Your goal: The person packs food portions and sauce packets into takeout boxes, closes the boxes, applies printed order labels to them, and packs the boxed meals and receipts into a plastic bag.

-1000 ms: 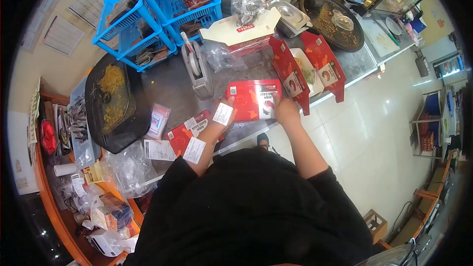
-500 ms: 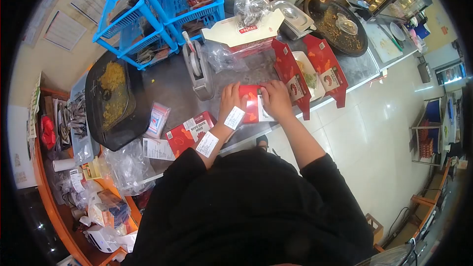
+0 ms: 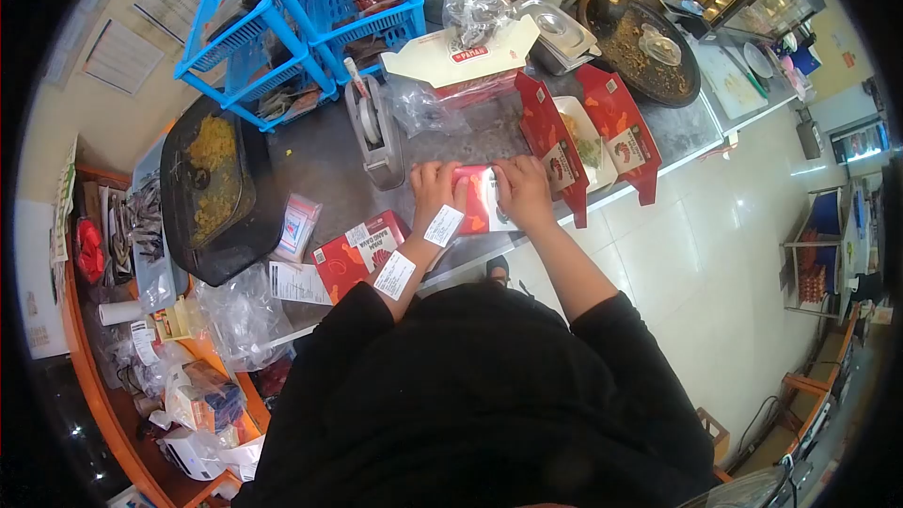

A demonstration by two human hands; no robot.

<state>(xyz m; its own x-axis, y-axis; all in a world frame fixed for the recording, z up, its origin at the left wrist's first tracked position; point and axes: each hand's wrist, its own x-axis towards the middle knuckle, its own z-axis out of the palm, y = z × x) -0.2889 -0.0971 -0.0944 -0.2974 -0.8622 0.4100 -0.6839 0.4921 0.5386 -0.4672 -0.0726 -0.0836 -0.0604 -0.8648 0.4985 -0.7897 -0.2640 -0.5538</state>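
Note:
A red-and-white cardboard food box (image 3: pixel 476 199) lies near the counter's front edge, between my two hands. My left hand (image 3: pixel 435 188) is closed around its left side. On the right side, my right hand (image 3: pixel 523 186) grips the box with its fingers over the top far edge. Two white printed stickers cling to my left wrist and forearm, one at the wrist (image 3: pixel 443 225) and one farther up the arm (image 3: pixel 395 275). Beside my right hand stands an open red box (image 3: pixel 546 146) with a white food-filled liner (image 3: pixel 585 146) inside.
Another red box (image 3: pixel 362 254) and a paper slip (image 3: pixel 298 282) lie left of my forearm. Behind are a tape dispenser (image 3: pixel 378 132), an open box with a cream flap (image 3: pixel 461 55) and blue baskets (image 3: pixel 367 0). A black pan of yellow food (image 3: pixel 235 245) is left.
My fingers have shifted slightly on the box, and more of its white printed face shows. The whole view has moved a little; the surrounding things stay put.

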